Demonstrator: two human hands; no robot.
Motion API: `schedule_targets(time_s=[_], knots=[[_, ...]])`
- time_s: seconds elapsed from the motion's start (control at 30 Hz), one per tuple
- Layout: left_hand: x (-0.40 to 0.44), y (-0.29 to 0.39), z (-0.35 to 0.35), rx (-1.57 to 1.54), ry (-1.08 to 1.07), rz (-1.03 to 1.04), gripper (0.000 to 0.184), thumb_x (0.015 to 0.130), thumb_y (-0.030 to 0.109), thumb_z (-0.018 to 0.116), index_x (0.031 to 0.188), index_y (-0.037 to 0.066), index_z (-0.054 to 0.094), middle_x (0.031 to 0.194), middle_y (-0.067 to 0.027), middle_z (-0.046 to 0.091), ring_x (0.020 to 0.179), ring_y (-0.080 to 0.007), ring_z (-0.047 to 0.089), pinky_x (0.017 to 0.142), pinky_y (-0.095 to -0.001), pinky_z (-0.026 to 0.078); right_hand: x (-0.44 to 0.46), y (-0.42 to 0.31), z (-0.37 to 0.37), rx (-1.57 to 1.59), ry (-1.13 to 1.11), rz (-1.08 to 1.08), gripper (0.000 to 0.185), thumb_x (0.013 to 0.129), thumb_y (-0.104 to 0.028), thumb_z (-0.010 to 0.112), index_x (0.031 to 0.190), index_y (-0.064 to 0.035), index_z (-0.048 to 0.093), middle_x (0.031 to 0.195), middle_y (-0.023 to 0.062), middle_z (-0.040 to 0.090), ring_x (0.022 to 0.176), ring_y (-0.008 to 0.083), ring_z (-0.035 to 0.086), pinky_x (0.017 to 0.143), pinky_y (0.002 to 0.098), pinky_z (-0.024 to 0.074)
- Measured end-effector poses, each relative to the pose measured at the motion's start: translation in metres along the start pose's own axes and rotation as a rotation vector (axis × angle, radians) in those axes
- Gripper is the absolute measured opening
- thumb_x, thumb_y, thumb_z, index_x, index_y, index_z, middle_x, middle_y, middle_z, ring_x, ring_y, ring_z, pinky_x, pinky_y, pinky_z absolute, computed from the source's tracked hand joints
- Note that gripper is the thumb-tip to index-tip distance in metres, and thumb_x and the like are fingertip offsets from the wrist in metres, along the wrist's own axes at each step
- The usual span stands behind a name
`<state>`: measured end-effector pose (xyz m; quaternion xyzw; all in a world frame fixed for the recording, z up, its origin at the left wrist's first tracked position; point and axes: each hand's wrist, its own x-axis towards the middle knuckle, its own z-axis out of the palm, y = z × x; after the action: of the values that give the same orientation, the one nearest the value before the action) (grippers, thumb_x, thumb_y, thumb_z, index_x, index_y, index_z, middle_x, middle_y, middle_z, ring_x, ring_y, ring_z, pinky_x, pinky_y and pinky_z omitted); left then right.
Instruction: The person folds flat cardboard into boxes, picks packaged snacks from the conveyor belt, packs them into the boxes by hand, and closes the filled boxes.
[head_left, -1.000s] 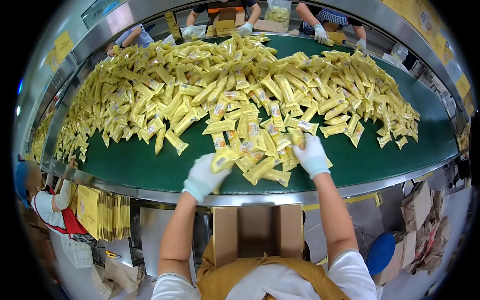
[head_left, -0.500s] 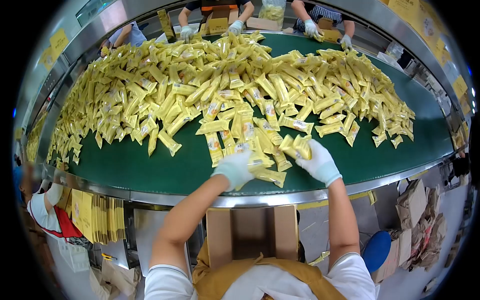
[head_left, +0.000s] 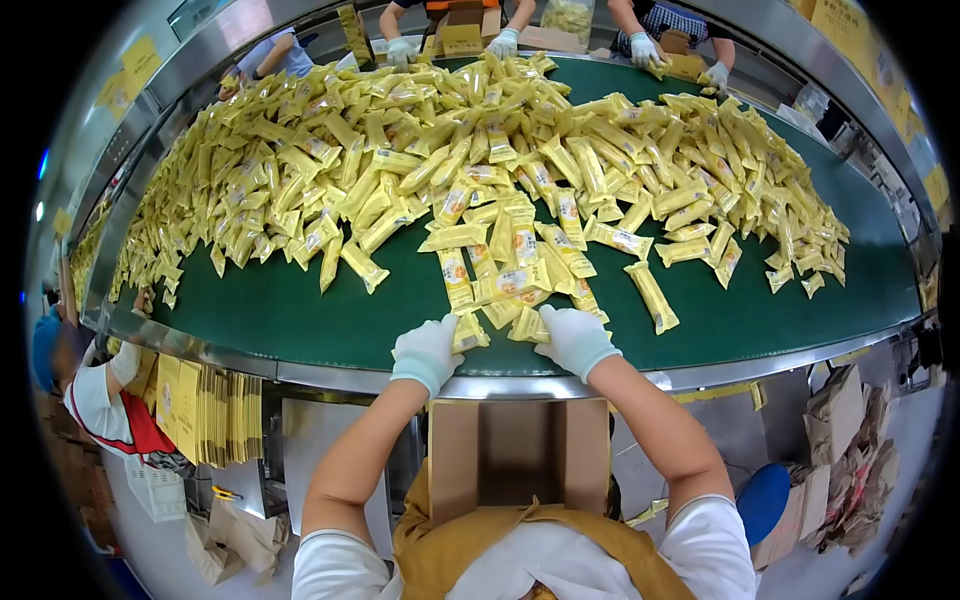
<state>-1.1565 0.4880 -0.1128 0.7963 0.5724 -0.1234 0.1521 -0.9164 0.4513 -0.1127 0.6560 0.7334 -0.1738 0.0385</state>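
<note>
A large heap of yellow wrapped packets (head_left: 330,150) covers the back of the green belt (head_left: 300,315). Near the front edge, my left hand (head_left: 428,350), in a white glove, is closed on a yellow packet (head_left: 468,333). My right hand (head_left: 574,340), gloved too, grips another packet (head_left: 529,326) just to the right, with a small gap between the two. Several loose packets lie right behind both hands, and a single packet (head_left: 652,297) rests apart on the right. An open cardboard box (head_left: 455,450) stands below the belt edge, against my body.
A metal rim (head_left: 330,389) borders the belt. Across it, co-workers' gloved hands (head_left: 504,43) handle packets and boxes. At the left are a person in a blue cap (head_left: 105,405) and folded yellow cartons (head_left: 215,415). A blue stool (head_left: 763,503) and brown paper (head_left: 850,470) are at the right.
My hands have drawn back to the belt's front edge, now nearly level. The right hand has let go of the packets it held raised; one packet now lies alone at the right.
</note>
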Motion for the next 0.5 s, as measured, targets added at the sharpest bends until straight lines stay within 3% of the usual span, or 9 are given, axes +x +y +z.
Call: schedule_targets(time_s=[0.23, 0.37, 0.43, 0.47, 0.5], knots=[[-0.004, -0.002, 0.016, 0.075, 0.139, 0.077, 0.035, 0.088, 0.018, 0.065, 0.121, 0.014, 0.054, 0.101, -0.0087, 0.07, 0.094, -0.0288, 0.071, 0.076, -0.0416, 0.056, -0.002, -0.001, 0.022, -0.096, 0.148, -0.028, 0.027, 0.087, -0.017, 0.065, 0.113, -0.0117, 0.058, 0.092, 0.0125, 0.068, 0.087, 0.0306, 0.07, 0.074, 0.0432, 0.0554], [-0.005, -0.024, 0.017, 0.218, 0.421, 0.227, 0.028, 0.087, 0.012, 0.058, 0.115, 0.015, 0.059, 0.098, -0.0059, 0.07, 0.094, -0.0213, 0.069, 0.08, -0.0362, 0.053, -0.011, 0.027, 0.04, -0.364, 0.405, -0.159, 0.024, 0.089, -0.012, 0.056, 0.113, -0.013, 0.058, 0.087, 0.0071, 0.062, 0.083, 0.0258, 0.066, 0.076, 0.0392, 0.0521], [0.006, -0.046, 0.029, 0.227, 0.774, 0.35, 0.03, 0.087, 0.013, 0.057, 0.117, 0.013, 0.061, 0.097, -0.0048, 0.069, 0.097, -0.0203, 0.068, 0.085, -0.0345, 0.051, -0.014, 0.047, 0.042, -0.388, 0.582, -0.223, 0.026, 0.088, -0.011, 0.056, 0.114, -0.0117, 0.058, 0.085, 0.0053, 0.059, 0.087, 0.0238, 0.063, 0.077, 0.0389, 0.0501], [0.017, -0.062, 0.049, 0.215, 0.592, 0.312, 0.05, 0.088, 0.026, 0.063, 0.135, 0.011, 0.054, 0.109, -0.01, 0.067, 0.114, -0.0246, 0.062, 0.098, -0.0394, 0.046, -0.019, 0.053, 0.047, -0.36, 0.534, -0.219, 0.039, 0.087, -0.017, 0.061, 0.124, -0.0077, 0.056, 0.099, 0.0124, 0.061, 0.105, 0.029, 0.06, 0.091, 0.0432, 0.0476], [0.008, -0.059, 0.047, 0.204, 0.578, 0.329, 0.059, 0.086, 0.032, 0.066, 0.139, 0.01, 0.051, 0.115, -0.0125, 0.065, 0.118, -0.0283, 0.059, 0.102, -0.0422, 0.043, -0.028, 0.047, 0.045, -0.314, 0.547, -0.228, 0.046, 0.085, -0.019, 0.063, 0.128, -0.0064, 0.054, 0.106, 0.0156, 0.059, 0.11, 0.0316, 0.058, 0.095, 0.0447, 0.0452]])
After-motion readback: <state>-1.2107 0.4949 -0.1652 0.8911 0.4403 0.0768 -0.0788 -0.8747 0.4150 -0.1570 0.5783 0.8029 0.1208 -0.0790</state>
